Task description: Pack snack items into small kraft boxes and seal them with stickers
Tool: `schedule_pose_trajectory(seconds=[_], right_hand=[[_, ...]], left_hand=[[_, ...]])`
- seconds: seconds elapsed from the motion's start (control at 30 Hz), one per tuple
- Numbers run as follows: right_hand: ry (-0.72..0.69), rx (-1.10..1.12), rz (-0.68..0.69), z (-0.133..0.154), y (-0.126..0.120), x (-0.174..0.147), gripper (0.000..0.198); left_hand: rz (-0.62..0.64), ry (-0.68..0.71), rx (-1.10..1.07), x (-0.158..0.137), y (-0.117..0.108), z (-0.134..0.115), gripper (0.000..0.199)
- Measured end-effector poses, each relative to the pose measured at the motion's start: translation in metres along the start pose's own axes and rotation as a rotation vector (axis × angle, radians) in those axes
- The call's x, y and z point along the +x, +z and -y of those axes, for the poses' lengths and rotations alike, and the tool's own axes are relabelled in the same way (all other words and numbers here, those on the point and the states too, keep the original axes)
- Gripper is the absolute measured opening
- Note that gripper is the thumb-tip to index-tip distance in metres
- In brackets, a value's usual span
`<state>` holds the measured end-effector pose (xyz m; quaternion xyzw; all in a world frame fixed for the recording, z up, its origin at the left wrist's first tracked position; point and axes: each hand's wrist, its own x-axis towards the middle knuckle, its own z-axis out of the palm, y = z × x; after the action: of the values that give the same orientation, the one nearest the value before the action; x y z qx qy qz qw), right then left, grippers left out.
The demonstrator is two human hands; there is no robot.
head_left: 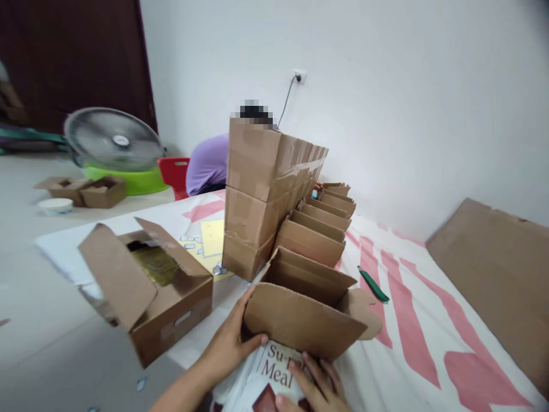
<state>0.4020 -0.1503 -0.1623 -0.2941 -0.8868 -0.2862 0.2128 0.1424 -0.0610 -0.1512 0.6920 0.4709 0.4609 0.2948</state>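
In front of me stands an open cardboard box (306, 323), its flaps up. My left hand (231, 343) holds the box's near left corner, fingers along the side and thumb over the front lower edge. Against the box front lies a white packet (274, 372) printed "Su-per Meal", apparently with more packets under it. Spread across the packet's right part are the fingers of my right hand (319, 383); the lower palm is cut off by the frame edge.
Left of the box sits another open carton (171, 326) with a yellowish item inside. Stacked closed cartons (251, 217) rise behind, beside a row of open boxes (311, 237). A green cutter-like tool (373, 285) lies right. A person in a purple top (208, 163) sits behind the stack.
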Motion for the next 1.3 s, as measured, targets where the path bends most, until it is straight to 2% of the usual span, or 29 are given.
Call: schedule_pose_trajectory(seconds=[0.07,0.23,0.33,0.43,0.5,0.57,0.63,0.8,1.1,1.3], right_hand=[[-0.054,-0.026,-0.012,-0.009,-0.002,0.014,0.041],[-0.026,0.008,0.083,-0.024,-0.004,0.024,0.040],[0.026,0.083,0.154,-0.033,0.004,0.023,0.048],[0.107,0.181,0.266,-0.045,0.011,0.024,0.045],[0.161,0.273,0.376,-0.054,0.011,0.028,0.052],[0.210,0.375,0.468,-0.061,0.007,0.035,0.068],[0.245,0.447,0.513,-0.067,0.003,0.044,0.080],[0.311,0.454,0.518,-0.077,0.004,0.059,0.074],[0.308,0.388,0.526,-0.103,0.026,0.062,0.075],[0.316,0.330,0.496,-0.123,0.042,0.063,0.070]], left_hand=[[-0.005,0.014,-0.008,-0.001,-0.002,0.001,0.087],[0.017,-0.028,-0.061,0.000,-0.003,0.002,0.073],[0.030,-0.078,-0.102,0.001,-0.003,0.001,0.066],[0.018,-0.087,-0.119,0.001,-0.002,0.002,0.062],[0.010,-0.089,-0.121,0.001,-0.001,0.003,0.061],[0.005,-0.091,-0.115,0.001,-0.002,0.003,0.060],[0.009,-0.086,-0.102,0.001,-0.002,0.003,0.061],[0.026,-0.068,-0.050,0.002,-0.004,0.002,0.057],[0.060,0.000,-0.006,0.003,-0.003,0.003,0.046],[0.091,-0.036,0.040,0.004,-0.007,-0.005,0.038]])
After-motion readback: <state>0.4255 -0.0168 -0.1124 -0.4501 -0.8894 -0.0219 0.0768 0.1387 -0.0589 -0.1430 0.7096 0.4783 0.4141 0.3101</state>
